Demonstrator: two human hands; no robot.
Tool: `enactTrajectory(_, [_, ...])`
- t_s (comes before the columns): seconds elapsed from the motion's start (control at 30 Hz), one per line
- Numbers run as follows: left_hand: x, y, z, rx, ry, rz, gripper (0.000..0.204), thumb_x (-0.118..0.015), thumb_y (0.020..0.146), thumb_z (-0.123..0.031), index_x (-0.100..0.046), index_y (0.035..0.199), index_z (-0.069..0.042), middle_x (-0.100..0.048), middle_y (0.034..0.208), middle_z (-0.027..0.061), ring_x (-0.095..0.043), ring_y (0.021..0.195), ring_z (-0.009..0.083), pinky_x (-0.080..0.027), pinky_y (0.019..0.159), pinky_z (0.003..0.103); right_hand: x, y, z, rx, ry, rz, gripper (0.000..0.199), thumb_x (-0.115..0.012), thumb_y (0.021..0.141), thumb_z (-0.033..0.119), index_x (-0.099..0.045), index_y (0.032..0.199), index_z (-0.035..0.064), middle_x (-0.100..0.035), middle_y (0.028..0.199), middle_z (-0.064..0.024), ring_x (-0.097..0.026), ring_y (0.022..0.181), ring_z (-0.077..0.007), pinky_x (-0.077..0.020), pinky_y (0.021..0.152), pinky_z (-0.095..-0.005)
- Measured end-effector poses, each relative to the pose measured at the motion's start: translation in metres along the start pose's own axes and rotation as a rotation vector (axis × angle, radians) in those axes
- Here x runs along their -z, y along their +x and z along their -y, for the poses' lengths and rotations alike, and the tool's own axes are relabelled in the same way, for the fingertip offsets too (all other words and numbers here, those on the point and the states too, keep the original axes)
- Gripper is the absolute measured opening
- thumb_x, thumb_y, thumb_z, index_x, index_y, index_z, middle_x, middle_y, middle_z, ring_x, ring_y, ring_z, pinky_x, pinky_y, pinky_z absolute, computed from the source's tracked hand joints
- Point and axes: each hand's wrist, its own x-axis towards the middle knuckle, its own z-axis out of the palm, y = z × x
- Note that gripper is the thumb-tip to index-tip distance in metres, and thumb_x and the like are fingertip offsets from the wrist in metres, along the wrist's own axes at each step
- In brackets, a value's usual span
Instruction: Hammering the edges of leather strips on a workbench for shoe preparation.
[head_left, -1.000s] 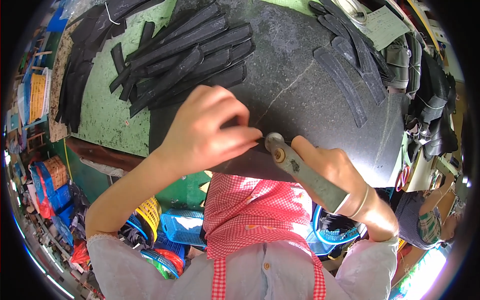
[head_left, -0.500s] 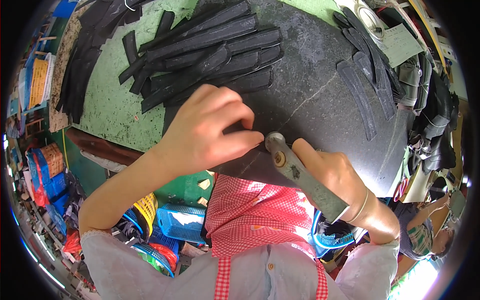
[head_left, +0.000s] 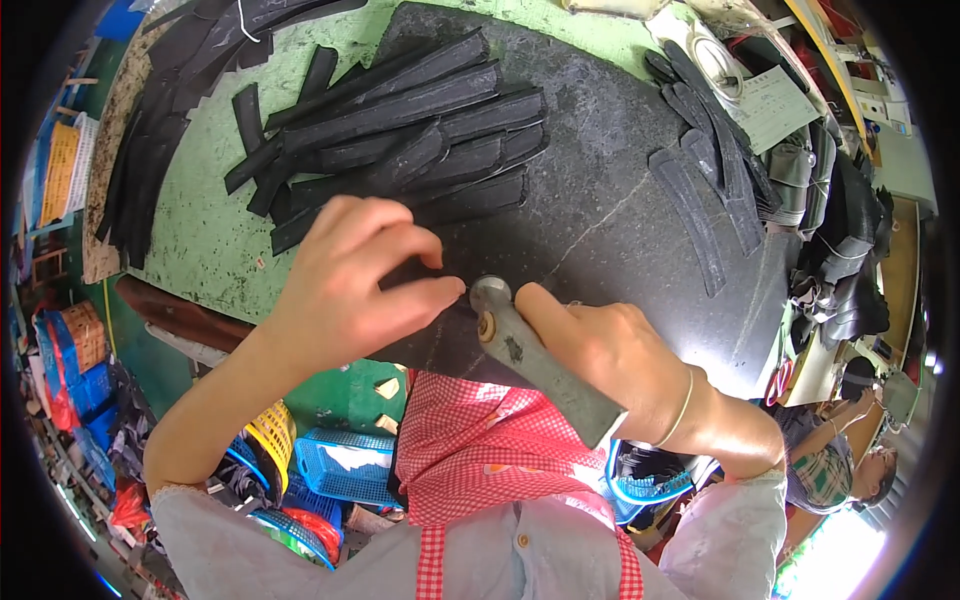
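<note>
A hammer with a heavy grey metal head is in my right hand, whose fingers are closed round a handle mostly hidden behind the head. The round face of the head is low over the dark stone slab. Just left of it, my left hand has its fingers curled, with thumb and fingertips close to the hammer face. Whatever those fingers pinch is dark and merges with the slab. Beyond my left hand lies a heap of black strips, partly on the slab.
More black strips and a paper note lie at the right. Dark strips hang over the green table's left side. Below are blue baskets and a yellow basket. Another person sits at far right.
The view has shifted a little, so both hands and the hammer appear further left and slightly lower. Left fingertips and hammer face remain close together. No grip has visibly changed.
</note>
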Motion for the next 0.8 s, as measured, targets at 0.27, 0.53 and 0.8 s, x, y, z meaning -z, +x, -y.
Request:
enactTrajectory(0.27, [0.006, -0.01, 0.014, 0.039, -0.012, -0.027, 0.034, -0.091, 0.064, -0.02, -0.081, 0.096, -0.021, -0.067, 0.1, -0.0029, -0.059, 0.102, 0.0265, -0.048, 0.085, 0.043, -0.004, 0.014, 0.002, 0.057, -0.063, 0.072, 0.017, -0.06, 0.1, 0.011, -0.05, 0.11, 0.0013, -0.068, 0.075, -0.021, -0.071, 0.071, -0.0417, -0.0545, 0.06, -0.0524])
enactTrajectory(0.53, [0.005, -0.026, 0.03, -0.126, 0.103, -0.106, 0.033, -0.091, 0.068, -0.021, -0.082, 0.101, -0.022, -0.069, 0.104, -0.0028, -0.06, 0.101, 0.0245, -0.048, 0.082, 0.042, 0.004, 0.031, 0.013, 0.032, 0.013, 0.063, 0.027, -0.066, 0.093, 0.012, -0.05, 0.112, 0.0012, -0.067, 0.076, -0.024, -0.07, 0.075, -0.0466, -0.0555, 0.064, -0.0551])
enactTrajectory(0.8, [-0.02, -0.052, -0.043, -0.042, -0.236, -0.087, 0.035, -0.08, 0.081, -0.02, -0.076, 0.116, -0.014, -0.069, 0.121, 0.0088, -0.067, 0.117, 0.0306, -0.058, 0.098, 0.043, 0.001, 0.04, 0.014, 0.036, 0.028, 0.127, 0.027, -0.065, 0.094, 0.011, -0.048, 0.112, 0.0016, -0.067, 0.077, -0.0273, -0.069, 0.079, -0.0511, -0.0549, 0.069, -0.0582])
